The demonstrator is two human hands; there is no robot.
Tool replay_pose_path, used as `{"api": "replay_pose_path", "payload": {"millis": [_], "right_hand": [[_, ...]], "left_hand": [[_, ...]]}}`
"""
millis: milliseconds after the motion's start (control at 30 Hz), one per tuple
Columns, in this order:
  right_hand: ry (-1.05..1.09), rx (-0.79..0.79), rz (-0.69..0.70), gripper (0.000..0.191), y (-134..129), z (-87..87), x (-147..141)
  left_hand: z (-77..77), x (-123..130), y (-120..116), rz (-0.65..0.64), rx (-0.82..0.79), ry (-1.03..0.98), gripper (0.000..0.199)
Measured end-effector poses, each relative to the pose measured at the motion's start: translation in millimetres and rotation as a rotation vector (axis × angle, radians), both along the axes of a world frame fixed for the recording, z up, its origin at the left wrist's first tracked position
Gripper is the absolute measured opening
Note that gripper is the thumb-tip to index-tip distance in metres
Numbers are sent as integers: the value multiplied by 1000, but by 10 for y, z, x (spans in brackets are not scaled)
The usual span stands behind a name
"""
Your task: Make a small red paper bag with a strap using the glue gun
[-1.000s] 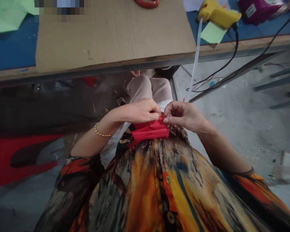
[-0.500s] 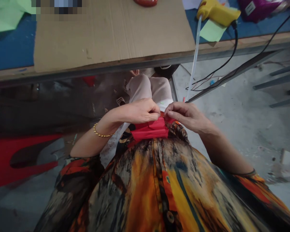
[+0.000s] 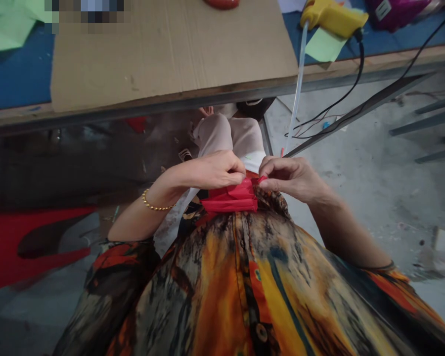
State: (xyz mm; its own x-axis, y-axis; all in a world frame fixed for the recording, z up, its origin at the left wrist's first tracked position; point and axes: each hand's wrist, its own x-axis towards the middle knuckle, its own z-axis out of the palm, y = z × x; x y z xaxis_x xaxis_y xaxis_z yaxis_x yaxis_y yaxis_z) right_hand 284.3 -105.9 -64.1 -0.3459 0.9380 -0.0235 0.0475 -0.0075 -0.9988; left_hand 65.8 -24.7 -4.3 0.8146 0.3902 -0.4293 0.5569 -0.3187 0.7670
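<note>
So I'm watching the head cam from way back here, and the bare left hand point(image 3: 222, 168) and bare right hand point(image 3: 292, 178) are both working on a flat, pleated, thin red strip point(image 3: 230, 203); can't tell if it's paper or cloth. The red strip is sitting near the centre of my view, a touch toward 6 o'clock. The left hand is resting at its 12 o'clock edge, thumb and curled fingers pinching it, the tips partly hidden. The right hand, over at 2 o'clock from it, is pinching a small crumpled red tip point(image 3: 262, 179) between thumb and finger; I'm not seeing whether that bit is joined on.

My read: we're in the middle of some fine fingertip work at one end. The next move is probably calling for a steady left hold and a light right pinch, since stuff this thin could be tearing or losing its creases.

Containers: I'm not spotting any I'd swear to. A white-labelled, shiny purple object point(image 3: 400, 15) is sitting around 2 o'clock on the blue-topped, wood-edged counter point(image 3: 20, 81), cut off by the frame, so I'm not telling what's inside, if anything. A yellow plastic glue gun point(image 3: 333, 20) is lying at 1 o'clock.
</note>
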Motion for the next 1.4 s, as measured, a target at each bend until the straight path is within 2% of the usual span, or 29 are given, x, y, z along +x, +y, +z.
{"api": "replay_pose_path", "payload": {"millis": [267,367,467,533,700,833,1033,1400], "right_hand": [[-154,121,-2,38,-11,21,17],[-101,45,-99,32,-13,2,6],[3,-42,-211,34,-16,-44,-24],[21,-47,-231,36,-22,-62,-53],[16,-43,-163,42,-43,-34,-137],[-31,5,-164,44,-53,-47,-174],[-93,-84,-185,49,-71,-110,-169],[-152,-130,-150,46,-75,-118,-216]], "left_hand": [[-33,3,7,-19,42,-10,36],[-35,-15,12,-16,47,-17,36],[-40,-27,14,-7,48,-23,37],[-47,-28,15,-3,45,-19,37],[-68,-17,21,2,50,4,36],[-105,-22,35,-14,50,-22,36],[-158,-27,51,-12,21,-1,36],[-223,-40,56,-28,10,-24,32]]}}
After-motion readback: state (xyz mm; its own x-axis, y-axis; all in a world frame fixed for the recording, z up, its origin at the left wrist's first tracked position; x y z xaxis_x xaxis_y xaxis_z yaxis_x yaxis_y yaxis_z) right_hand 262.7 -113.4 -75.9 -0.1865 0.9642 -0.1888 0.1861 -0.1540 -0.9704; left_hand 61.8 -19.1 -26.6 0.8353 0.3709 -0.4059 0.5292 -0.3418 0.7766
